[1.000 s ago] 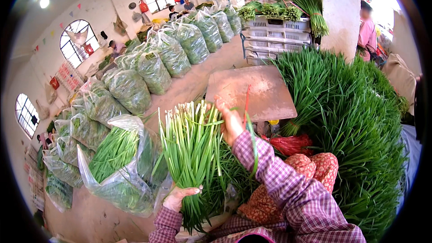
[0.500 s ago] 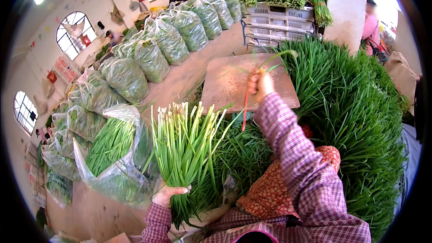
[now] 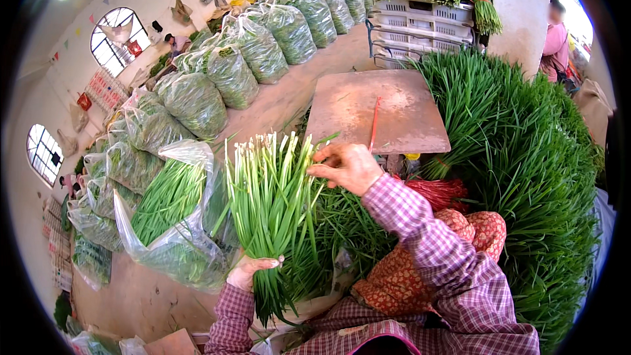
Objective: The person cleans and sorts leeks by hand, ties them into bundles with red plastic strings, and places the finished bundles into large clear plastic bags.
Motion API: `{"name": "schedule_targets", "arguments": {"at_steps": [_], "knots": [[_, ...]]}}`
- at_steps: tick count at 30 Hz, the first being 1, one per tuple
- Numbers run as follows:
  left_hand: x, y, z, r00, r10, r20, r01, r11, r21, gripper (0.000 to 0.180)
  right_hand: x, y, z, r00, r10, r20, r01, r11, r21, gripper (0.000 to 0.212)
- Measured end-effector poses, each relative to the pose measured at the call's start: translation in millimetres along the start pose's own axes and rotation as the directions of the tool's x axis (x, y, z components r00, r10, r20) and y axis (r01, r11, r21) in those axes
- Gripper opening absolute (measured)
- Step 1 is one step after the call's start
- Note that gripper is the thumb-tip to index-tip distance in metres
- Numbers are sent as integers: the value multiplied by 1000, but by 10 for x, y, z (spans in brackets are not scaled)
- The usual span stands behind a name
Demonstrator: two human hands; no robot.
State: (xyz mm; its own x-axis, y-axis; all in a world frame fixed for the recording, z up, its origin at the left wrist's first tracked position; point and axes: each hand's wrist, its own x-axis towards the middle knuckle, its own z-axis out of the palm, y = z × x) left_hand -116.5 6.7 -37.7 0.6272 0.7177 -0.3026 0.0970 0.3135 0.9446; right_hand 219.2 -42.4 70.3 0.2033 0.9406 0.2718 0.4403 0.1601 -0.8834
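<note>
My left hand (image 3: 253, 272) is closed round the lower, leafy part of a bunch of garlic chives (image 3: 266, 190). The pale cut ends point up and away from me. My right hand (image 3: 347, 167) is at the right side of those pale ends, thumb and forefinger apart, the fingertips at or very near the outer stalks. Whether they touch is hard to tell. A thin red tie (image 3: 375, 121) lies across the near half of a brown board (image 3: 401, 89) beyond my right hand. Loose green leaves (image 3: 355, 223) lie below my right hand.
Left of the bunch stands an open plastic bag (image 3: 164, 243) holding chives. Rows of filled bags (image 3: 246, 46) stretch behind it. A large chive heap (image 3: 526, 177) fills the right side. Red ties (image 3: 437, 192) lie by my knee. Stacked white crates (image 3: 420, 29) stand beyond the board.
My right hand has come back from over the board to the bunch's right side. The red tie it held now lies on the board, and the stray green stalk has left that hand.
</note>
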Motion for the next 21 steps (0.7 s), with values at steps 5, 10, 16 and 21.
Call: {"name": "schedule_targets", "arguments": {"at_steps": [5,10,16,21], "knots": [[-32,133,192,999,-34,10,34,999,-3,41,78,117,163,999,17,-51,-11,994,106,28],[-65,106,142,1000,-7,23,7,1000,-14,42,204,499,-313,926,-206,-316,7,847,-532,19],[-33,-4,6,996,-23,87,24,1000,-17,47,163,440,-433,995,-46,-86,3,897,-441,54],[22,-74,-92,976,2,216,11,998,-59,51,235,442,-308,996,-78,52,92,926,-367,28]]}}
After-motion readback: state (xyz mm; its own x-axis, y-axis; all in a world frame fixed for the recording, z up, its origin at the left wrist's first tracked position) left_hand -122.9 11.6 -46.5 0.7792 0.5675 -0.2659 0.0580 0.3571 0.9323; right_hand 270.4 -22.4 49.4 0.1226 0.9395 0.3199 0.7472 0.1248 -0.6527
